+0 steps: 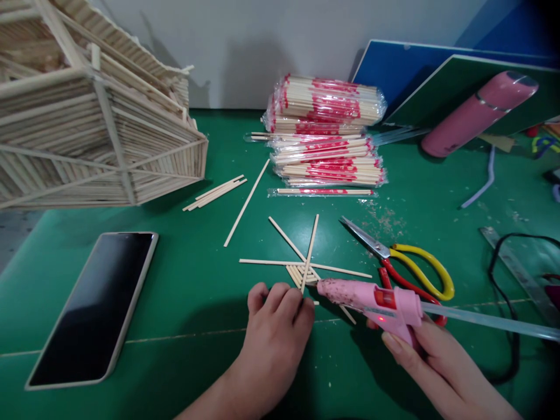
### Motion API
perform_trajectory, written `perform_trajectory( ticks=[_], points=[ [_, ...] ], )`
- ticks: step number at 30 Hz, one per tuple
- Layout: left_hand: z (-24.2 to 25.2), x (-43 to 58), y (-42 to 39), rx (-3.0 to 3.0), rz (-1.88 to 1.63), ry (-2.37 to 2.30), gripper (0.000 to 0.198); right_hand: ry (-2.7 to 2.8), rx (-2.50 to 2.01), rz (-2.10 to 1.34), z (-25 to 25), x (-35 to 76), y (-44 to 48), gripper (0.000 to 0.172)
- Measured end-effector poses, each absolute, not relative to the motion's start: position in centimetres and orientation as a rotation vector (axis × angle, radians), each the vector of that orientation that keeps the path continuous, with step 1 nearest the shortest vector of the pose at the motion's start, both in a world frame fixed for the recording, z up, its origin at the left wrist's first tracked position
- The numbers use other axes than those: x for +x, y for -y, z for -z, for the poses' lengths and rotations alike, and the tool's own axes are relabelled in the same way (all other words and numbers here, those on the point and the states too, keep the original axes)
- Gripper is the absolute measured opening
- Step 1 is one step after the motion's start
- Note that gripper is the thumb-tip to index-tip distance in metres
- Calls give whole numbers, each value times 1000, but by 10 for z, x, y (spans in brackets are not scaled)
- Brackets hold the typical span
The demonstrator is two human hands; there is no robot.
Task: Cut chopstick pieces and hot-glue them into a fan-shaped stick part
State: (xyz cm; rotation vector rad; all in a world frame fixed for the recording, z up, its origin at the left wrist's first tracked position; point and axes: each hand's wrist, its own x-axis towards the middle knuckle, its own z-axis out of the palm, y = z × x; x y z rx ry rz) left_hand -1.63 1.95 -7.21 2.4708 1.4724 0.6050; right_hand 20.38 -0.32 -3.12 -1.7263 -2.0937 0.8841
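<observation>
My right hand grips a pink hot glue gun with a clear glue stick out its back; its nozzle points left at a small bundle of short wooden sticks. My left hand has its fingers curled and pressed down on the near end of that bundle. Three long thin sticks lie crossed over the bundle on the green table.
Scissors with yellow and red handles lie right of the sticks. Packs of chopsticks are stacked behind. A large stick-built structure stands far left, a phone near left, a pink bottle and black cable at right.
</observation>
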Motion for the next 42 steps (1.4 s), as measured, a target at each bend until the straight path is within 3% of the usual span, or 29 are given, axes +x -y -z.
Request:
perform_trajectory(
  ticks=[11,24,30,42],
  points=[
    [73,-15,-20,2478,-602,-1478,17,2182,-1670,-885,35,209,3,22],
    [72,-16,-20,2493,-632,-1479,17,2065,-1714,-928,34,205,3,12],
    [71,-16,-20,2490,-606,-1472,16,2098,-1718,-891,34,205,3,21],
    [70,-16,-20,2492,-630,-1463,18,2147,-1686,-880,36,209,5,16]
  ],
)
